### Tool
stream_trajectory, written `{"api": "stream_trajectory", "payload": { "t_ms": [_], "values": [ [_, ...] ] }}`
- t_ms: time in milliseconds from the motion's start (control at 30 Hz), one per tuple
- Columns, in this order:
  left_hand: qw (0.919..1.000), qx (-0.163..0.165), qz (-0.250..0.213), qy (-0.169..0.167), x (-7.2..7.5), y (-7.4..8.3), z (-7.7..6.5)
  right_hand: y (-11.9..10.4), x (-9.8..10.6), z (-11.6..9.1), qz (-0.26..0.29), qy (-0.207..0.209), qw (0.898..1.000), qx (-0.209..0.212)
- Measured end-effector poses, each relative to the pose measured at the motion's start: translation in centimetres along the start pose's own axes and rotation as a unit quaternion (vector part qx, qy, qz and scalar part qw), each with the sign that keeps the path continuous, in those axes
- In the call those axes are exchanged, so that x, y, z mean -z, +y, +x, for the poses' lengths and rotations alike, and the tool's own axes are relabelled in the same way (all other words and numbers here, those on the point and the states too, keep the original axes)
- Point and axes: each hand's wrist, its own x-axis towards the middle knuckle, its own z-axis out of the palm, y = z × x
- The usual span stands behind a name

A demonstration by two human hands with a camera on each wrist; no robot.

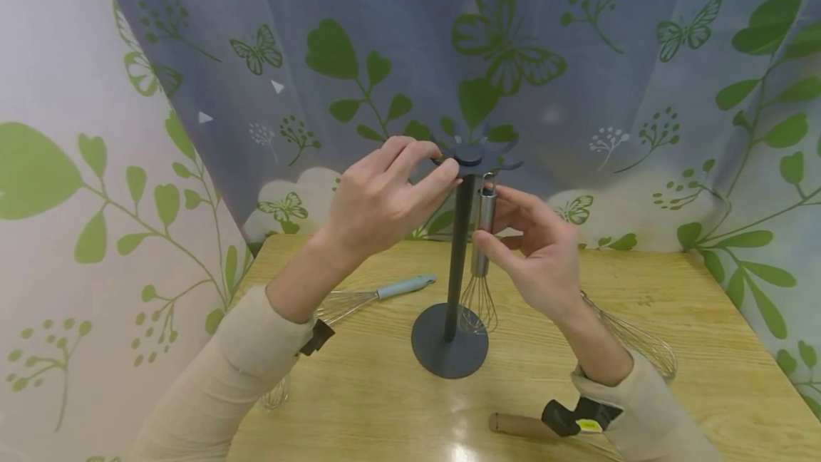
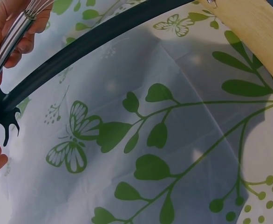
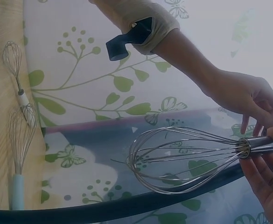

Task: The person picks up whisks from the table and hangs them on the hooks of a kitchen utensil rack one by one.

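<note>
My right hand [image 1: 535,248] grips the steel handle of a whisk [image 1: 484,234], which hangs upright with its wire balloon down. The whisk's top loop is right at the underside of a hook on the dark whisk stand [image 1: 458,248]. In the right wrist view the wires of the whisk [image 3: 187,158] spread out beside the stand's post. At the stand's top, my left hand [image 1: 385,194] pinches the edge of the hook ring between thumb and forefinger. The hooks [image 2: 8,121] fan out near its other fingers in the left wrist view.
A whisk with a light blue handle [image 1: 405,286] lies left of the stand's round base [image 1: 449,358]. Another whisk [image 1: 641,341] lies to the right. Near the front, a brown handle [image 1: 519,425] shows beside my right sleeve. More wires [image 1: 277,394] show by the left sleeve.
</note>
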Motion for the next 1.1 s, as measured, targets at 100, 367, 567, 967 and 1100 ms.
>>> {"api": "stream_trajectory", "payload": {
  "t_ms": [100,367,567,967,1100],
  "values": [
    [1.0000,0.000,0.000,0.000,0.0,-0.1,0.0,0.0,0.0,0.0,-0.004,-0.003,1.000,-0.003],
    [1.0000,0.000,0.000,0.002,0.0,-0.1,0.1,0.3,-0.1,0.0,-0.013,-0.005,1.000,0.000],
    [1.0000,0.004,-0.006,0.005,-0.1,0.0,0.0,0.7,-0.1,-0.1,-0.021,0.000,1.000,-0.001],
    [1.0000,0.005,-0.002,0.006,-0.1,0.0,0.0,1.4,-0.1,0.0,-0.040,0.006,0.999,0.006],
    [1.0000,0.005,-0.002,0.008,-0.1,0.0,0.0,1.6,-0.1,0.0,-0.038,0.007,0.999,0.006]
  ]
}}
